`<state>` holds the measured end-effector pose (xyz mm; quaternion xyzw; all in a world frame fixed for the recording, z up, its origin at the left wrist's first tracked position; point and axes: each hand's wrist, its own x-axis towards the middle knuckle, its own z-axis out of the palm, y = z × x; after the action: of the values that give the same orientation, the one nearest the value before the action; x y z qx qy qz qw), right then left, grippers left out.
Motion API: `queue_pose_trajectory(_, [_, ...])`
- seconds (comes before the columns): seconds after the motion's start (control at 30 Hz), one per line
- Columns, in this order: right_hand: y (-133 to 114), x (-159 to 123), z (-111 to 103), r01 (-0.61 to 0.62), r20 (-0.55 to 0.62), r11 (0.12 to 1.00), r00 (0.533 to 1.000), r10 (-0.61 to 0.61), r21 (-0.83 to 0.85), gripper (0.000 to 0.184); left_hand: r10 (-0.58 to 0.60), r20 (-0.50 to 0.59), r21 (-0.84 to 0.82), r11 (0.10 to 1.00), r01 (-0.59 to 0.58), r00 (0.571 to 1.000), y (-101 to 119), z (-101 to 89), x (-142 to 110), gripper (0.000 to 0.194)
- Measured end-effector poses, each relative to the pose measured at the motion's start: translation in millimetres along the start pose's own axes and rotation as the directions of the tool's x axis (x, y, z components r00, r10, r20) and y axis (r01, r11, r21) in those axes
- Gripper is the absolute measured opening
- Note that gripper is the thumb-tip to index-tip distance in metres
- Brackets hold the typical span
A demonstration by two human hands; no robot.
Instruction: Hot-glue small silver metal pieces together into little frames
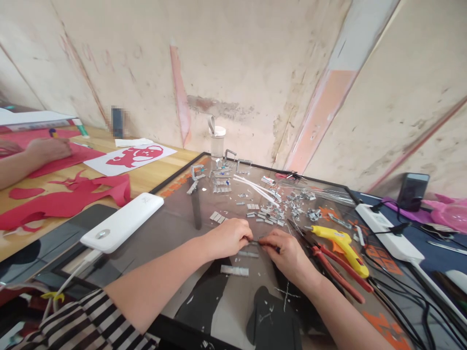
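My left hand and my right hand meet over the dark glass-topped table, fingers pinched at either end of a small grey strip. The fingers hide most of it. Just below lies a second grey strip, and nearer me a wider grey ribbed strip. Beyond my hands is a loose heap of small grey pieces. A flat pale row of pieces lies past my left hand. Farther back, angular grey assemblies stand beside one another.
Red-handled pliers and a yellow glue gun lie right of my right hand, near cables and a white power strip. Left are a white power bank, red paper and another person's hand. A lidded jar stands behind.
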<state>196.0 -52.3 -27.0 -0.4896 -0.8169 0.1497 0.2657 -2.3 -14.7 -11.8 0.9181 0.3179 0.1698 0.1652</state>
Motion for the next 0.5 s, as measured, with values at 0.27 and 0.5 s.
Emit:
queue_pose_trajectory(0.27, [-1.6, -1.1, -5.9, -0.042, 0.013, 0.999, 0.999, 0.041, 0.025, 0.023, -0.005, -0.017, -0.043, 0.999, 0.004, 1.000, -6.3, -1.4, -3.5, 0.022])
queue_pose_trajectory(0.5, [14.1, -4.5, -9.2, -0.224, -0.027, 0.935, 0.970, 0.241, 0.275, 0.014, -0.056, -0.132, -0.021, 0.998, 0.054, 0.990, -5.6, -7.9, -4.7, 0.021])
